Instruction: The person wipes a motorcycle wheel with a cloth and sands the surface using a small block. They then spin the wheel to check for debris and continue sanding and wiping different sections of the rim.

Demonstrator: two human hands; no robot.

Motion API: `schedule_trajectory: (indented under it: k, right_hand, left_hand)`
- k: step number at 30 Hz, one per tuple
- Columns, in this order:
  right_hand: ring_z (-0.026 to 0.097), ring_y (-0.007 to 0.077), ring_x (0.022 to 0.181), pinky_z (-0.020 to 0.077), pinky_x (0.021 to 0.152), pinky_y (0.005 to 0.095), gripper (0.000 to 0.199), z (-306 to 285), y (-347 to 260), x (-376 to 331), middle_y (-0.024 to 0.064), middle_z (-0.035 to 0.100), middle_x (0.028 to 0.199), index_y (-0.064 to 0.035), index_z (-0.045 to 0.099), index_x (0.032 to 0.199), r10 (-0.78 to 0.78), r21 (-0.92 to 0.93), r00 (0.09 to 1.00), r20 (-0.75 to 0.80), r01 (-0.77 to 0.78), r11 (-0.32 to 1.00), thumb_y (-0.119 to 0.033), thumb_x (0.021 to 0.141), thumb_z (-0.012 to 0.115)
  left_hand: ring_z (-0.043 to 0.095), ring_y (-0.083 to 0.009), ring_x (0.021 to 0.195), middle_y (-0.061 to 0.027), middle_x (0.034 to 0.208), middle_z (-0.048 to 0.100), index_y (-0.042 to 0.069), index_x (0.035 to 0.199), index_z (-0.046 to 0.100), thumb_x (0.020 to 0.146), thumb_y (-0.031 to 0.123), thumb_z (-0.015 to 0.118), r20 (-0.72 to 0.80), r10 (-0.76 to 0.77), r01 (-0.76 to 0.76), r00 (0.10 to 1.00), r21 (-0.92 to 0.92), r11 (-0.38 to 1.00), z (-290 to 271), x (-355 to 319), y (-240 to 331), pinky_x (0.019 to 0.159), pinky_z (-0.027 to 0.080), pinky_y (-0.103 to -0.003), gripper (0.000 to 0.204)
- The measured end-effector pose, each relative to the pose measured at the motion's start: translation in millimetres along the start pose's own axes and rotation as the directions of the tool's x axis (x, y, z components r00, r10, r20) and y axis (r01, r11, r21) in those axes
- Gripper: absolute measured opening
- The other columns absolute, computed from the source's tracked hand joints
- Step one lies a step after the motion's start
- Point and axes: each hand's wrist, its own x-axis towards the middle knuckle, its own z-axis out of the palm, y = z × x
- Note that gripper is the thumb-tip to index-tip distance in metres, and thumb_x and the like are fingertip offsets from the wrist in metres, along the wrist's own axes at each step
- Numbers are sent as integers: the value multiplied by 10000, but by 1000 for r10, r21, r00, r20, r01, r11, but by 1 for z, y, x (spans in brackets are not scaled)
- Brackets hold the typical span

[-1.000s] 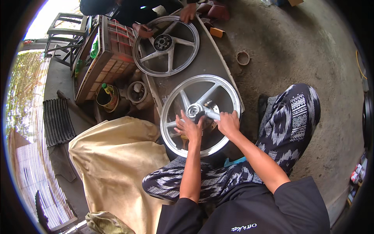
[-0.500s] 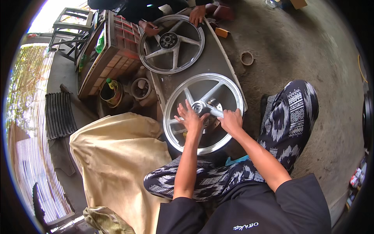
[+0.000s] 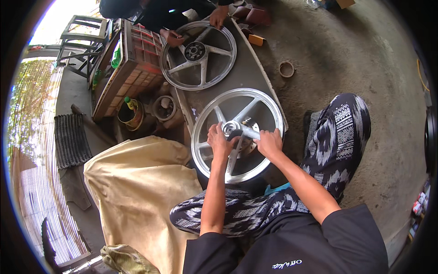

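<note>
A silver motorcycle wheel rim [image 3: 197,157] lies flat in front of my crossed legs. My left hand [image 3: 220,141] is beside its hub [image 3: 229,128], fingers drawn together, with a dark curved strip [image 3: 235,134] at its thumb side. What that strip is made of I cannot make out. My right hand [image 3: 270,144] is closed around the right-hand spoke [image 3: 250,132], close to the outer ring. Behind the spokes a shiny disc-shaped part shows in places. Farther off, a co-worker's two hands [image 3: 172,38] touch a second, similar wheel [image 3: 201,71].
A grey board with pale edges [image 3: 264,68] lies under the wheels. Left of it stand a reddish crate [image 3: 143,50], a bucket with a green-capped bottle [image 3: 131,116] and a pot [image 3: 164,108]. Tan cloth [image 3: 137,182] drapes at my left. A small ring-shaped dish [image 3: 286,69] sits on the floor.
My left hand has gone from spread fingers over the hub to fingers drawn together, slightly left. My right hand stays on the spoke. The view has shifted a little.
</note>
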Motion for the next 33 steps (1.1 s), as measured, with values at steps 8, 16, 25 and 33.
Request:
schedule_trajectory:
  k: [8,16,25,33]
  right_hand:
    - [652,306,727,390,854,430,327,-1,-1,2,155,691,786,-32,666,874,11,17,1000,23,-12,1000,-357,892,641]
    - [649,306,753,389,863,423,340,-5,-7,4,150,692,792,-33,674,885,6,5,1000,25,-7,1000,-371,886,645]
    - [655,310,745,394,860,429,322,-2,-5,2,155,694,796,-37,675,873,11,3,1000,1,-11,1000,-358,883,651]
    - [663,313,749,400,864,436,344,-4,-4,1,166,699,776,-25,678,876,0,8,1000,10,-1,1000,-366,893,641]
  left_hand:
    - [486,-365,1169,-149,1221,518,73,1235,558,655,295,895,8,-76,76,997,-101,992,5,-15,-9,953,407,-498,707]
    - [382,-369,1314,-178,1359,456,71,1330,512,701,369,854,-30,-133,131,991,-42,990,21,-10,8,1089,238,-542,776]
    - [305,-377,1383,-204,1448,384,74,1414,442,666,503,848,-14,-189,188,982,-26,982,23,-10,9,1117,148,-626,953]
    - [230,-432,1424,-262,1505,261,99,1495,294,668,548,833,35,-505,505,862,7,863,18,-40,9,1125,145,-635,1084]
